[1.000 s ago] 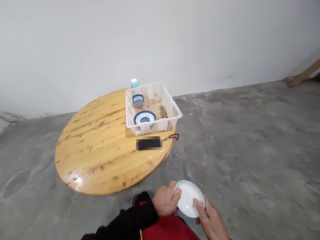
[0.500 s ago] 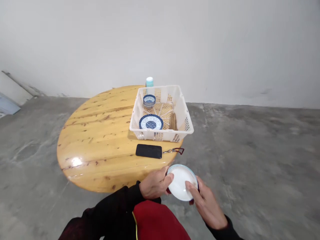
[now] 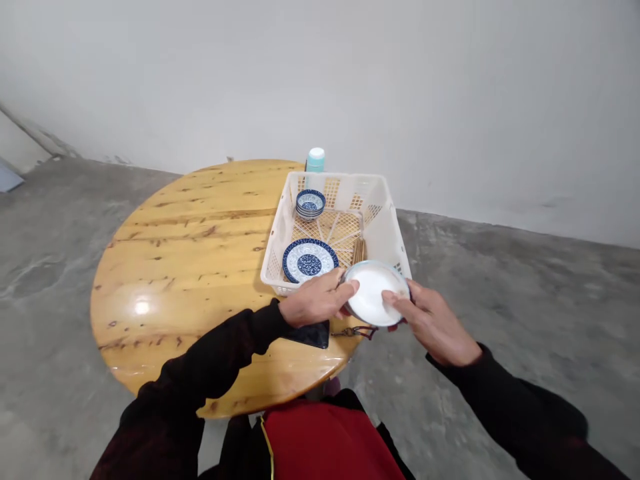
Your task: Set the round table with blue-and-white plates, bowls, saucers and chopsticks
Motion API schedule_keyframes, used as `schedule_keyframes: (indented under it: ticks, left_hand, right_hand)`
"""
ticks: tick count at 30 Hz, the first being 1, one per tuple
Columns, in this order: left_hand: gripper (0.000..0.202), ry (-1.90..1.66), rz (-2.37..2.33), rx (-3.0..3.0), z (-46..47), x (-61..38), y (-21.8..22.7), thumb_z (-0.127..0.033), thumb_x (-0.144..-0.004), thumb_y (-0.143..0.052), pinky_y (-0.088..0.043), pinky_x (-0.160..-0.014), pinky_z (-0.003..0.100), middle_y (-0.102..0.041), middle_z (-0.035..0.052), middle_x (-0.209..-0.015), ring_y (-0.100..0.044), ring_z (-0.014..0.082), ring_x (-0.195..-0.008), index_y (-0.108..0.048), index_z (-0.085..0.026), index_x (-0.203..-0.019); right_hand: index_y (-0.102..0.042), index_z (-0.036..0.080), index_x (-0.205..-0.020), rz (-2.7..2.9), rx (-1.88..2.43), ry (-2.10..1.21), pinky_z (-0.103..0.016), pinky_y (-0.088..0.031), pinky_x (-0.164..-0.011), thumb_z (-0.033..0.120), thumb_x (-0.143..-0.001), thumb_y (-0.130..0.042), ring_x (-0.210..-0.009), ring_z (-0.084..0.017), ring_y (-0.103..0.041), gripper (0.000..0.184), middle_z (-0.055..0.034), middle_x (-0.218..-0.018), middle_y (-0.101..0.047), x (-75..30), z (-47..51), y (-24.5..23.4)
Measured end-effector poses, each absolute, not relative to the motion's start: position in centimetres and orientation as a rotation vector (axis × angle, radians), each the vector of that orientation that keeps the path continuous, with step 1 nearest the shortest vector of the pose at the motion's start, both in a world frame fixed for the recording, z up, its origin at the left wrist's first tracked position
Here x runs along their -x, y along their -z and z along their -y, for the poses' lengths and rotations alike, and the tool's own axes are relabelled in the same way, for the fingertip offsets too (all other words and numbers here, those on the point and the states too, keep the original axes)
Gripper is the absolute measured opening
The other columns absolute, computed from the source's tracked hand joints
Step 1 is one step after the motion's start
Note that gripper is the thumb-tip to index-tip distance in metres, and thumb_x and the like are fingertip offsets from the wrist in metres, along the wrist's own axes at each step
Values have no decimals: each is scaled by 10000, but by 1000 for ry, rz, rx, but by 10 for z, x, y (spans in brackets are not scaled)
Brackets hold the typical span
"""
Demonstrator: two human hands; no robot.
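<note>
Between both hands I hold a small white plate with a pale blue rim, tilted over the near right corner of the white basket. My left hand is closed on its left edge, thumb on top. My right hand grips the right edge, its thumb pressed on the white surface. Any further plates beneath it are hidden. In the basket, a blue-and-white patterned plate lies at the near left. Stacked blue-and-white bowls stand behind it, and a bundle of chopsticks is at the right.
The basket stands on a round wooden table, near its right side. Behind it is a light blue bottle with a white lid. A black phone with a strap lies in front, partly covered by my left arm. A wall rises behind.
Both hands have carried the white plate forward and up, from beyond the table's near edge to the basket's near right corner. My view has shifted, and my left arm now partly covers the phone.
</note>
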State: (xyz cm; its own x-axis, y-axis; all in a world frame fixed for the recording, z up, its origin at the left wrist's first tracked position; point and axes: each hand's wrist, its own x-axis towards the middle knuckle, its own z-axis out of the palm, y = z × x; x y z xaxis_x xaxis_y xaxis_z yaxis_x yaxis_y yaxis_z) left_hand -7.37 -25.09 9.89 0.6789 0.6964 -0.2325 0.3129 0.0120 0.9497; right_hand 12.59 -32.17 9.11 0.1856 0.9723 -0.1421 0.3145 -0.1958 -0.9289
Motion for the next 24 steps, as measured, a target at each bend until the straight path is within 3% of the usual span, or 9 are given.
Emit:
schedule_keyframes:
  ticks: [6,13,17,24]
  left_hand:
    - [326,-450,-909,-1349,194,65,-84,-469,-918,-606,-580,-660,279,-595,24,-826,-675,162,-735,-462,-186,-844]
    - [168,-451,-1140,-1163,122,37,-59,-308,-903,-581,-597,-730,336,-686,74,-729,-697,210,-729,-566,-141,-888]
    - [159,-455,-1206,-1102,75,4,-38,-226,-910,-513,-602,-730,332,-722,126,-853,-707,220,-797,-598,-105,-970]
    - [299,-620,-1257,-849,15,-68,18,-156,-874,-548,-600,-796,314,-682,157,-1143,-677,210,-983,-565,-101,-1168]
  right_hand:
    - [-659,119,-937,1142,1687,-1329,-250,-529,-478,310,-703,-699,-656,-183,-626,305,-67,-786,-680,-133,238,-82]
    - [-645,92,-845,1163,1747,-1510,-237,-514,-448,84,-756,-586,-534,-153,-593,107,-54,-627,-639,-146,139,-65]
    - [-617,108,-746,1255,1845,-1496,-241,-494,-459,80,-754,-603,-520,-149,-586,33,-49,-612,-629,-170,77,-45]
    - [-574,135,-653,1670,2136,-1185,-231,-426,-515,56,-729,-560,-581,-153,-585,110,-48,-601,-600,-216,-23,-8]
